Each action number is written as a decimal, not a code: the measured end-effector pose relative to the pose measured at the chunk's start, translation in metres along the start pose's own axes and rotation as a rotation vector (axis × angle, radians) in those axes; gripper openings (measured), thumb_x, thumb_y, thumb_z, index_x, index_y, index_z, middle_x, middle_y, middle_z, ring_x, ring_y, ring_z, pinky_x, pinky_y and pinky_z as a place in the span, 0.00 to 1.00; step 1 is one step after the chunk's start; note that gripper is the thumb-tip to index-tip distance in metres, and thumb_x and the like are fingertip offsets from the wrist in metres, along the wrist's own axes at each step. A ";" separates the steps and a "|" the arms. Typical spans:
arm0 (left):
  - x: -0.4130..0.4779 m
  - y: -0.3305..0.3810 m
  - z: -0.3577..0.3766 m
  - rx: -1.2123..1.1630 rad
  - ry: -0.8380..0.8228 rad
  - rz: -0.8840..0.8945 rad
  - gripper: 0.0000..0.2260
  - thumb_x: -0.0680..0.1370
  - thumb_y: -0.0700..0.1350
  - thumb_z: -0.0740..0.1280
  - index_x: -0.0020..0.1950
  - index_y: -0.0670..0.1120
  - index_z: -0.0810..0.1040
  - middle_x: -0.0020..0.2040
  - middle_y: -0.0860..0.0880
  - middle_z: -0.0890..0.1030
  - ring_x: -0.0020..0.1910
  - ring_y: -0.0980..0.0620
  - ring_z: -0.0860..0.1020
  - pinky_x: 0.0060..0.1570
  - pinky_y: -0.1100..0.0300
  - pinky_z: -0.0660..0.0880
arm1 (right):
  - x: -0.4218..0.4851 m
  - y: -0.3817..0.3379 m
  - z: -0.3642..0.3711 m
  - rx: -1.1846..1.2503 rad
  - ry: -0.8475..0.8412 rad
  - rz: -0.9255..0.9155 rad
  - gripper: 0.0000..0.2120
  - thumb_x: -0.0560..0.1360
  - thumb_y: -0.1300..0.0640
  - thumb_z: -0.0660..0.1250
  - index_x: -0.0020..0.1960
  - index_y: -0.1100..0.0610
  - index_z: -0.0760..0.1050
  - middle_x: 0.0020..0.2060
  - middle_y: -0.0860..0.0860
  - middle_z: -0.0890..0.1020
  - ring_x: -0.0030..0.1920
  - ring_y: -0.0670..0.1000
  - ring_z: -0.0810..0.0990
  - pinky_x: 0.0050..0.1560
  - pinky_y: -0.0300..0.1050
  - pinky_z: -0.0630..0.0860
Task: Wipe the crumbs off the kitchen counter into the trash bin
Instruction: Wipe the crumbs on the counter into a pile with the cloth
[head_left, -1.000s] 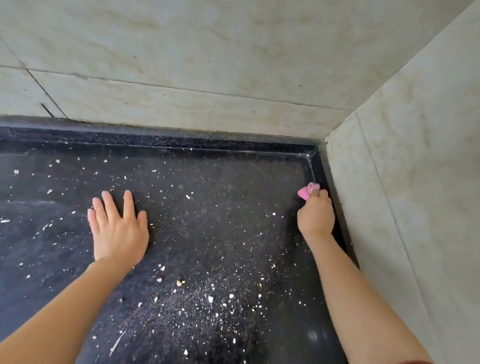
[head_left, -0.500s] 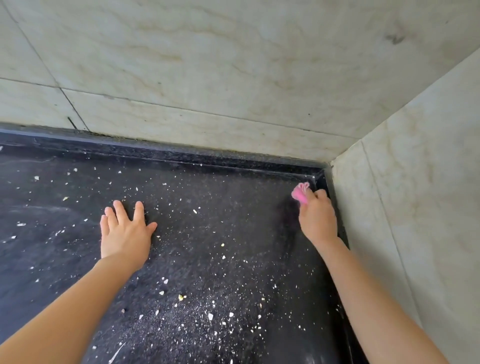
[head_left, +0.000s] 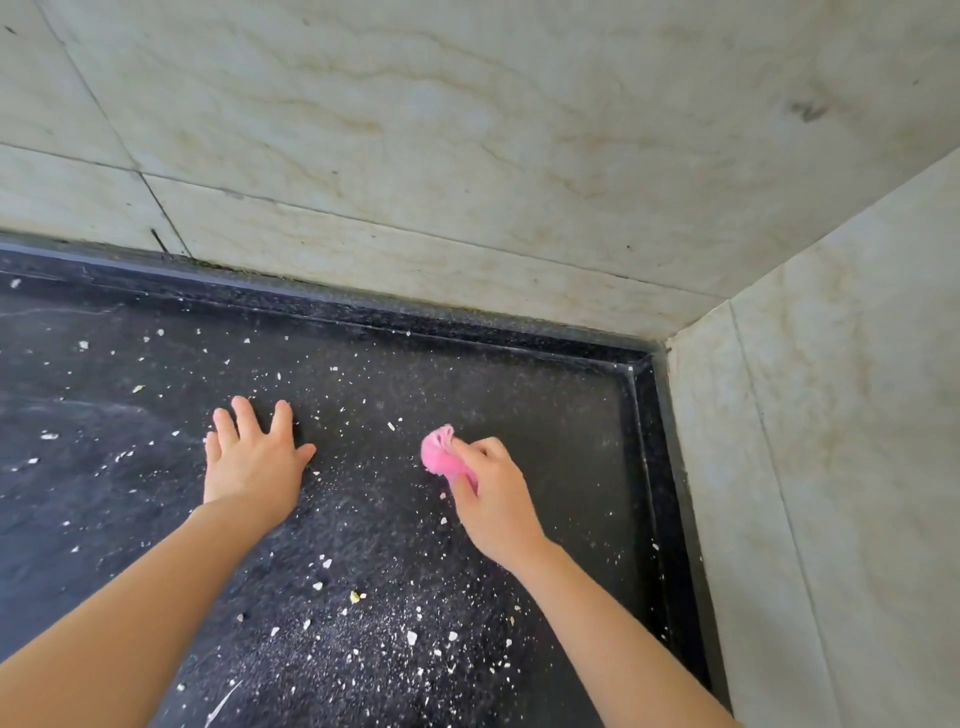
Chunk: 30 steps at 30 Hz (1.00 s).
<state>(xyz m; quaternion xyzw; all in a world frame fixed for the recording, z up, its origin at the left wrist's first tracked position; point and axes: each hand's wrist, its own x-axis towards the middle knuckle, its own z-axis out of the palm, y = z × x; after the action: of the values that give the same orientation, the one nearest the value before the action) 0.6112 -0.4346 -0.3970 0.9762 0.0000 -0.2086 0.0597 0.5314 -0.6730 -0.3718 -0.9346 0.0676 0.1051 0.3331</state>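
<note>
A pink cloth held against the black worktop.
The right hand had its fingers curled round the bunched cloth; the left hand lay flat beside it, fingers straight, with crumbs scattered around both.

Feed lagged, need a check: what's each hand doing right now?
Left hand: open, flat on the black counter, holding nothing.
Right hand: closed around a bunched pink cloth.
</note>
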 end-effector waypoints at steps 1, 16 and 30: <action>-0.001 -0.001 0.000 -0.006 -0.003 -0.002 0.26 0.81 0.55 0.54 0.75 0.44 0.54 0.73 0.33 0.52 0.72 0.32 0.51 0.71 0.42 0.55 | 0.009 0.012 -0.014 -0.023 0.081 -0.006 0.24 0.78 0.63 0.59 0.72 0.50 0.68 0.50 0.49 0.71 0.47 0.49 0.72 0.50 0.39 0.71; 0.002 0.001 0.003 -0.034 -0.002 -0.020 0.26 0.81 0.54 0.55 0.75 0.44 0.52 0.73 0.33 0.50 0.71 0.33 0.49 0.69 0.47 0.61 | 0.088 0.032 -0.030 -0.259 0.252 0.268 0.23 0.77 0.64 0.59 0.72 0.58 0.66 0.58 0.57 0.71 0.54 0.58 0.76 0.53 0.48 0.74; -0.002 0.000 0.001 -0.063 -0.023 -0.009 0.27 0.82 0.55 0.51 0.77 0.46 0.47 0.75 0.35 0.46 0.74 0.34 0.46 0.72 0.47 0.57 | 0.105 0.084 -0.089 -0.554 0.328 0.644 0.21 0.77 0.61 0.65 0.67 0.67 0.68 0.61 0.63 0.71 0.60 0.62 0.73 0.53 0.50 0.76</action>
<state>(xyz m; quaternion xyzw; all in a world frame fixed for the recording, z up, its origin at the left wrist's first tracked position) 0.6092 -0.4341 -0.3970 0.9713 0.0101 -0.2199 0.0896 0.6305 -0.8001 -0.3811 -0.9241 0.3759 0.0681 0.0059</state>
